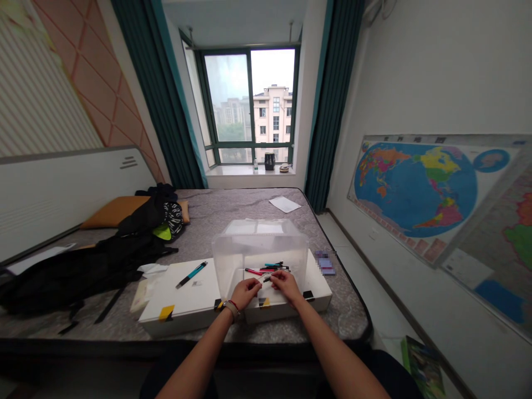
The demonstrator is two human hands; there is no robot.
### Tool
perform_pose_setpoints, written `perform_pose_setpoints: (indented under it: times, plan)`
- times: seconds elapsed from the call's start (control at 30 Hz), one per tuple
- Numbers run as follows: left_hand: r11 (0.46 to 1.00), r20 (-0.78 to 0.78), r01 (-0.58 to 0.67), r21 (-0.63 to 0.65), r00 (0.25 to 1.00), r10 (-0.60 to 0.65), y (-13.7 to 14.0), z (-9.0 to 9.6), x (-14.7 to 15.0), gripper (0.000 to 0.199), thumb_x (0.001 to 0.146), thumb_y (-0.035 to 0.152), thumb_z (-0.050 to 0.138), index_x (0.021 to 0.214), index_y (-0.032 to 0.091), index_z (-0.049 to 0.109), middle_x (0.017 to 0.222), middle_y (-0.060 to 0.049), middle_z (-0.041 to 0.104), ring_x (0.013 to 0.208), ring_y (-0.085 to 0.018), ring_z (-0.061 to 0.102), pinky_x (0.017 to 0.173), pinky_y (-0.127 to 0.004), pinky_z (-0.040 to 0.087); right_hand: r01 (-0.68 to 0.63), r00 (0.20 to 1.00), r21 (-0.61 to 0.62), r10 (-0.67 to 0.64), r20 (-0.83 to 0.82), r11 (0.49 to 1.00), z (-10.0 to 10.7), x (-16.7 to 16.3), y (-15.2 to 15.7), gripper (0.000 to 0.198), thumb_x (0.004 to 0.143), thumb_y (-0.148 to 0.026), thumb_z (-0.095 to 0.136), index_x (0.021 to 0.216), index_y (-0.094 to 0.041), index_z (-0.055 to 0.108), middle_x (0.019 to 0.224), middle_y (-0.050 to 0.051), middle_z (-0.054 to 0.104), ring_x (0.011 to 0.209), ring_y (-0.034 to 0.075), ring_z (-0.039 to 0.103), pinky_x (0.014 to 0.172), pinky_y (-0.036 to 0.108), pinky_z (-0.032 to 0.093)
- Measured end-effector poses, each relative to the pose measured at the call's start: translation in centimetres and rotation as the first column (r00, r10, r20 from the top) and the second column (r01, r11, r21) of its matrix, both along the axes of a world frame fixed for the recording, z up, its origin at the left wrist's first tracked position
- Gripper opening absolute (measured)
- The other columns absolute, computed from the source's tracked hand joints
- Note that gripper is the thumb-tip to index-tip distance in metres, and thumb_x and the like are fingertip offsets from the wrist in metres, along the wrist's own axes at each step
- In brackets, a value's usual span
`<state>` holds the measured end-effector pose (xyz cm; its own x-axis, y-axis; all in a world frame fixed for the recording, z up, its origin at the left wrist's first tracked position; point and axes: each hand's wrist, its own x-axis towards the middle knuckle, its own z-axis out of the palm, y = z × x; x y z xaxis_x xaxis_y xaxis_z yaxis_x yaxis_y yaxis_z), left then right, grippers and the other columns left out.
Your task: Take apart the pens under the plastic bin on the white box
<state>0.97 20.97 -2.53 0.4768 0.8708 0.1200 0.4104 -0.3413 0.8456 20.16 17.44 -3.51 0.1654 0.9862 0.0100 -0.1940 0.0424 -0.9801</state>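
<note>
My left hand is closed in a pinch at the front of a clear plastic box. A small pale piece shows at its fingertips, too small to name. Close beside it, my right hand pinches a short dark piece that looks like part of a pen. Several pens and pen parts, red, black and teal, lie just behind my fingers. A white box with black and yellow tape is under both hands. To the left, a teal and black pen rests on another white box.
Both boxes sit on a mattress. Dark bags and clothes lie on the left, with white tissue nearer. A blurred purple item is at the right, and a sheet of paper is farther back.
</note>
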Motion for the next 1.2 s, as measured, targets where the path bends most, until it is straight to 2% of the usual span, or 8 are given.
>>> perform_pose_setpoints:
  times: [0.27,0.53,0.7,0.87,1.2]
  plan:
    - [1.000,0.020,-0.013,-0.028,1.000,0.014,0.0,0.0,0.1,0.039,0.078,0.053,0.050,0.073,0.018,0.064,0.059,0.000,0.062,0.057,-0.014,0.055,0.059,-0.023,0.040,0.052,0.989,-0.026,-0.055,-0.139,0.998,-0.8,0.5,0.3,0.044,0.061,-0.048,0.075,0.088,-0.017,0.061,0.072,0.003,0.068,0.064,0.016,0.064,0.058,0.025,0.049]
    - [0.997,0.055,-0.021,-0.080,0.998,0.025,0.0,0.3,0.2,0.039,0.076,0.055,0.052,0.073,0.017,0.063,0.058,0.000,0.061,0.057,-0.015,0.055,0.060,-0.024,0.041,0.069,0.984,-0.055,-0.077,-0.160,0.996,-0.6,0.4,0.4,0.045,0.063,-0.057,0.070,0.080,-0.018,0.054,0.068,0.003,0.067,0.059,0.015,0.062,0.055,0.024,0.047]
    - [0.997,0.047,-0.026,-0.067,0.998,0.029,0.1,0.1,0.2,0.039,0.076,0.054,0.052,0.071,0.017,0.062,0.058,0.000,0.061,0.057,-0.014,0.055,0.059,-0.024,0.040,0.089,0.969,-0.038,-0.095,-0.227,0.995,-1.1,0.5,0.6,0.046,0.066,-0.058,0.068,0.084,-0.019,0.051,0.067,0.002,0.066,0.055,0.013,0.061,0.051,0.022,0.045]
    - [0.999,0.047,-0.041,-0.034,0.998,0.043,0.3,-0.5,0.1,0.038,0.078,0.053,0.051,0.073,0.017,0.063,0.059,-0.001,0.063,0.058,-0.014,0.056,0.059,-0.024,0.040,0.090,0.971,-0.031,-0.095,-0.219,0.995,-1.3,0.5,0.7,0.047,0.066,-0.059,0.067,0.086,-0.019,0.051,0.070,0.003,0.067,0.056,0.013,0.060,0.051,0.021,0.044]
    - [0.996,0.084,-0.071,-0.061,0.994,0.076,0.3,-0.6,0.2,0.040,0.077,0.055,0.051,0.075,0.017,0.064,0.058,-0.001,0.063,0.057,-0.014,0.056,0.059,-0.024,0.041,0.079,0.940,-0.068,-0.097,-0.326,0.995,-0.8,0.4,0.5,0.040,0.063,-0.044,0.075,0.085,-0.020,0.052,0.073,0.004,0.069,0.060,0.013,0.063,0.054,0.021,0.046]
